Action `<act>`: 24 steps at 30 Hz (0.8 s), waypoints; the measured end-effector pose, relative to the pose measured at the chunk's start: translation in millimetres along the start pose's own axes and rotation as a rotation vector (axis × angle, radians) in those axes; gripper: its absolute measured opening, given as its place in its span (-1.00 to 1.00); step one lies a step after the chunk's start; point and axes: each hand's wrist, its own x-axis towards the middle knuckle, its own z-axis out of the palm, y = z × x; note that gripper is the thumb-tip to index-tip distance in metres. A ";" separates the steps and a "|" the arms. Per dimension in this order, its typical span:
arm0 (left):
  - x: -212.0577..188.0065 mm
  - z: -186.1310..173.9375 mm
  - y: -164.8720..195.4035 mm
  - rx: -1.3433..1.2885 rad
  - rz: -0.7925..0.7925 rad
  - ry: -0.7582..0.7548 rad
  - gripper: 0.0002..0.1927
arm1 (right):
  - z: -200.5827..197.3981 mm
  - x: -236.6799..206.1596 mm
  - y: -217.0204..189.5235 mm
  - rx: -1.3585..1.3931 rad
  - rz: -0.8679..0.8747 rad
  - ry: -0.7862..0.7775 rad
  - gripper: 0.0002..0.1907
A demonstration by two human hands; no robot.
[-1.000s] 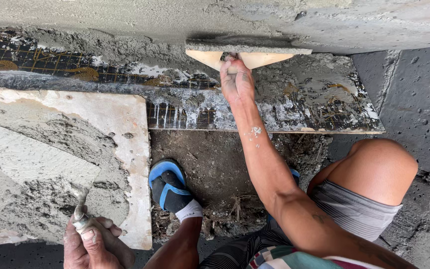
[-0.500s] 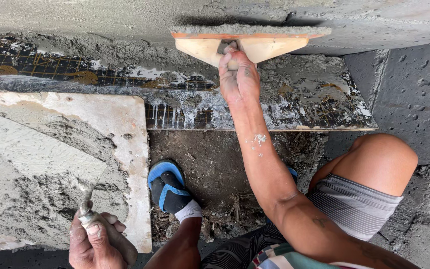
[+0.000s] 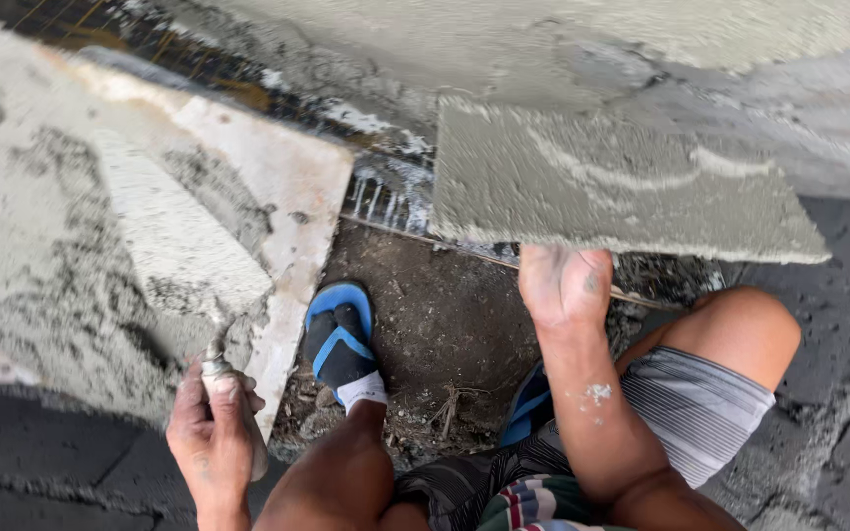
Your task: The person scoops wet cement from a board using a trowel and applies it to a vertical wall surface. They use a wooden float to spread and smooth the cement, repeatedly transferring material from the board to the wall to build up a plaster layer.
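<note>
My right hand [image 3: 565, 285] grips from below a flat board [image 3: 612, 187] whose top is covered with wet grey mortar; the handle is hidden under the board. My left hand [image 3: 211, 428] is closed on the handle of a pointed trowel [image 3: 174, 241], its blade coated in mortar and lying over a pale mixing board [image 3: 287, 187]. A heap of wet mortar [image 3: 31, 246] spreads across that board on the left.
A freshly plastered grey wall [image 3: 543, 39] runs along the top. Wire mesh [image 3: 199, 74] shows at its base. My foot in a blue and black sandal [image 3: 338, 339] stands on bare dirt [image 3: 445, 324]. My bent knee [image 3: 740, 329] is at the right.
The right hand has brought the mortar-loaded board away from the wall and down towards me. The left hand with the trowel rose over the mixing board. The view shifted left and closer.
</note>
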 end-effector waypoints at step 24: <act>20.4 -95.4 -206.9 0.470 -0.572 0.238 -0.66 | -65.0 33.3 89.5 -0.639 0.714 -0.068 -0.37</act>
